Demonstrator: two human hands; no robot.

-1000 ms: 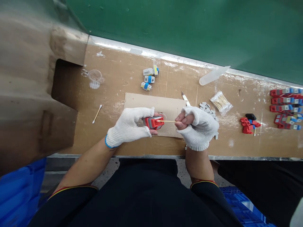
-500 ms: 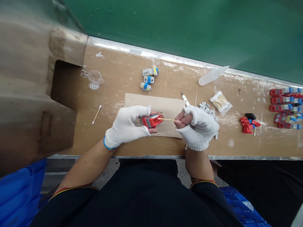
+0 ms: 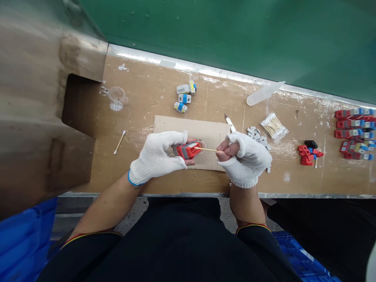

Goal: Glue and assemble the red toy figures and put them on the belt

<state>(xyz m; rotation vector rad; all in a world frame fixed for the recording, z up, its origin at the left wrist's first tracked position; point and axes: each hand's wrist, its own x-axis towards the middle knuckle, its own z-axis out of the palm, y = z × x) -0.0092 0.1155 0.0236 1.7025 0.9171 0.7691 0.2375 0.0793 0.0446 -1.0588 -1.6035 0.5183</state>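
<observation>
In a white fingerless glove, my left hand (image 3: pixel 160 153) is closed around a small red and grey plastic toy piece (image 3: pixel 186 151), thumb and fingers on its sides. My right hand (image 3: pixel 245 156), gloved the same way, pinches the thin stick of a cotton swab (image 3: pixel 209 149). The swab's far end meets the red part of the piece; its tip is hard to make out. A clear round lid or dish (image 3: pixel 203 145) shows partly behind the piece. Both hands are over a flat cardboard sheet (image 3: pixel 167 123).
A knife (image 3: pixel 230 122) and small grey parts (image 3: pixel 256 135) lie by my right hand. Beyond are a bag of swabs (image 3: pixel 274 127), red parts (image 3: pixel 307 155) and rows of toy pieces (image 3: pixel 349 124). Grey-blue pieces (image 3: pixel 184 98) sit behind; a loose swab (image 3: pixel 119 142) lies left, near a metal housing (image 3: pixel 75 156).
Both hands stay almost in place, with the swab still touching the red and grey piece. Any shift of the swab's tip is very slight.
</observation>
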